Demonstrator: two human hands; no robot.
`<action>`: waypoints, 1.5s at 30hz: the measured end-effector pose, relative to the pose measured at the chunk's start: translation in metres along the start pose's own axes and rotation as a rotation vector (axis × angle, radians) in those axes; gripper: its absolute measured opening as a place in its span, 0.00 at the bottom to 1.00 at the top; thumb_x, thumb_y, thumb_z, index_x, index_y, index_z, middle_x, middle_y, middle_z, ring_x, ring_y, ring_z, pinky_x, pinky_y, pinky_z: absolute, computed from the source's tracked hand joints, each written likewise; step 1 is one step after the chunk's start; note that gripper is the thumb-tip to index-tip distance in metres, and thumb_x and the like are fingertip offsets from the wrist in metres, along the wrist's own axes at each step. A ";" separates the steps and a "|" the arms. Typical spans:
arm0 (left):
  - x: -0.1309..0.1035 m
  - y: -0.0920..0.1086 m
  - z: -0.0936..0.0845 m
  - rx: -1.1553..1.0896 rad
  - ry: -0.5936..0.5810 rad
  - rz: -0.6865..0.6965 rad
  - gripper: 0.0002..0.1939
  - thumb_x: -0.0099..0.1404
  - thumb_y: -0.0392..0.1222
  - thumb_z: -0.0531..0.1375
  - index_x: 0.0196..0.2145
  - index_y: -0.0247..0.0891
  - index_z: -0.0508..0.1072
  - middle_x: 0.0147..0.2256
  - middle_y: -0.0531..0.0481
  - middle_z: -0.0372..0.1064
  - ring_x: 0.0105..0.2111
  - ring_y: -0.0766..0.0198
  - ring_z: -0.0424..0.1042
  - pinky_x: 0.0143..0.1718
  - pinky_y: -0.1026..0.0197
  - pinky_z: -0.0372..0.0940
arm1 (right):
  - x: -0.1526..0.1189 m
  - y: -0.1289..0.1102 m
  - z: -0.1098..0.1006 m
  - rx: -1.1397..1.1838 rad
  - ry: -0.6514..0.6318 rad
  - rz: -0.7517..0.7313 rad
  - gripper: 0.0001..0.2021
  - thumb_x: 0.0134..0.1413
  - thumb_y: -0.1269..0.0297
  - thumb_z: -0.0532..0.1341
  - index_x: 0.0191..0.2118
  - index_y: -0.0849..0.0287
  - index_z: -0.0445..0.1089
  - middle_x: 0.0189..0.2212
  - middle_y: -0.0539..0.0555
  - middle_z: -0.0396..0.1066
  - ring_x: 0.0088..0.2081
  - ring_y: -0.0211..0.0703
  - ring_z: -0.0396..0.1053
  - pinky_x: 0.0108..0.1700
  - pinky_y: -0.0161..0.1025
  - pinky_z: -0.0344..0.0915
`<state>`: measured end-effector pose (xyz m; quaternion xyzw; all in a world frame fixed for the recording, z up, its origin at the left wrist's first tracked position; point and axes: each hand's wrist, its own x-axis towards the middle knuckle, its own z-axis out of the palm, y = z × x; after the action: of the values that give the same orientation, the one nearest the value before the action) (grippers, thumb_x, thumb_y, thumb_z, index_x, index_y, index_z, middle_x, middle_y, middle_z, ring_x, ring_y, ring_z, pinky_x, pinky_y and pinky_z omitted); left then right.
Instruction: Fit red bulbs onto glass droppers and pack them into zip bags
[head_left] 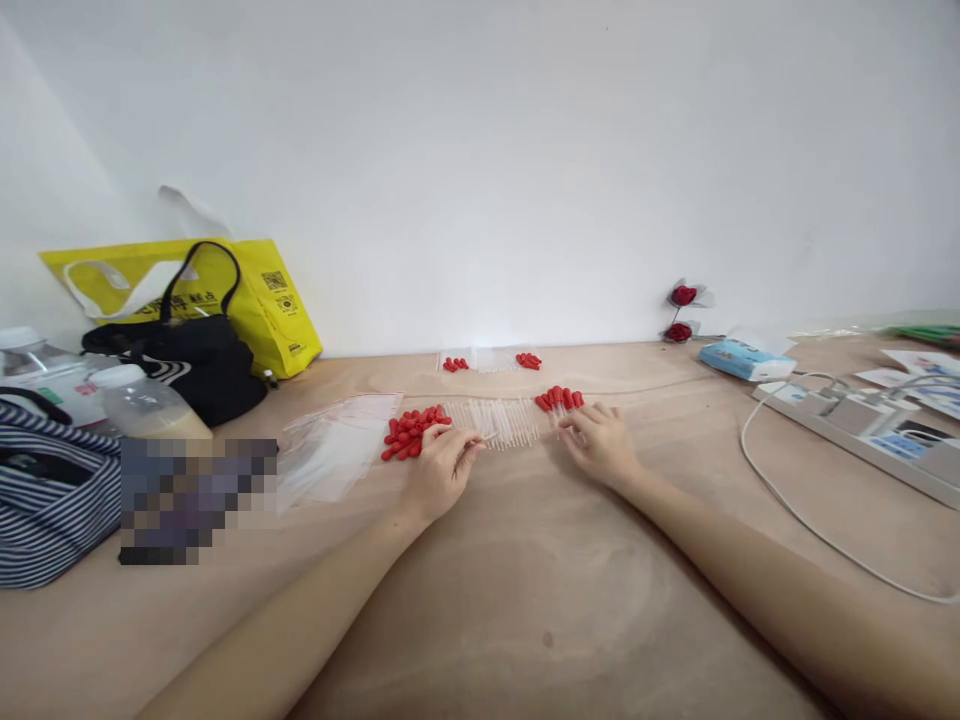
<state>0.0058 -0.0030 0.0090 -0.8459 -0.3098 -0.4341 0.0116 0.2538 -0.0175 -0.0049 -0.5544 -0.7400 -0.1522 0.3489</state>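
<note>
A row of thin, whitish sticks (496, 422) lies side by side on the table between my hands. My left hand (441, 468) is closed in a pinch at the row's left side, with what looks like one thin stick between thumb and forefinger. Just behind it is a pile of red bulb-shaped pieces (411, 432). My right hand (602, 445) is at the row's right end, its fingers curled at the pale shafts below several red-headed sticks (559, 398). Part of those shafts is hidden by its fingers.
Clear plastic bags (337, 445) lie left of the red pile. Small red clusters (529, 361) sit by the wall. Farther left stand a yellow bag (289, 310), black bag (217, 365) and bottle (154, 405). A tissue pack (742, 358) and corded power strip (847, 425) lie right.
</note>
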 end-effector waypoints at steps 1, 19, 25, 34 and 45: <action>-0.001 -0.002 0.000 0.055 -0.027 0.045 0.06 0.63 0.37 0.51 0.33 0.37 0.68 0.29 0.52 0.72 0.30 0.65 0.68 0.43 0.54 0.53 | -0.003 0.019 -0.001 -0.052 0.010 0.049 0.08 0.51 0.63 0.54 0.29 0.58 0.69 0.27 0.53 0.69 0.34 0.43 0.60 0.38 0.40 0.50; -0.009 0.002 0.005 0.247 -0.199 0.088 0.08 0.64 0.35 0.51 0.34 0.40 0.69 0.30 0.54 0.72 0.31 0.65 0.67 0.46 0.52 0.45 | -0.004 0.025 -0.004 0.116 -0.010 0.027 0.08 0.53 0.62 0.53 0.35 0.57 0.67 0.33 0.53 0.70 0.37 0.43 0.63 0.40 0.41 0.50; -0.010 0.001 0.005 0.247 -0.199 0.076 0.07 0.63 0.34 0.51 0.35 0.39 0.68 0.31 0.54 0.72 0.31 0.65 0.68 0.48 0.52 0.45 | -0.001 -0.039 0.008 0.269 -0.149 -0.115 0.08 0.54 0.65 0.53 0.39 0.56 0.67 0.33 0.53 0.71 0.37 0.43 0.62 0.39 0.42 0.49; -0.010 0.000 0.005 0.212 -0.188 0.071 0.08 0.64 0.34 0.50 0.37 0.39 0.67 0.32 0.54 0.73 0.31 0.66 0.69 0.49 0.53 0.45 | 0.001 -0.047 0.016 0.470 -0.231 -0.064 0.06 0.52 0.66 0.56 0.35 0.53 0.70 0.33 0.50 0.71 0.37 0.43 0.62 0.42 0.44 0.49; -0.010 0.008 0.000 0.189 -0.193 0.153 0.14 0.62 0.29 0.46 0.36 0.40 0.69 0.30 0.52 0.73 0.29 0.65 0.68 0.43 0.53 0.46 | -0.002 -0.049 0.013 0.564 -0.199 -0.160 0.06 0.54 0.64 0.55 0.33 0.56 0.69 0.27 0.50 0.71 0.33 0.39 0.62 0.41 0.41 0.51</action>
<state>0.0062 -0.0142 0.0037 -0.8998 -0.2838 -0.3175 0.0945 0.2045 -0.0277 -0.0080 -0.3878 -0.8249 0.0871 0.4020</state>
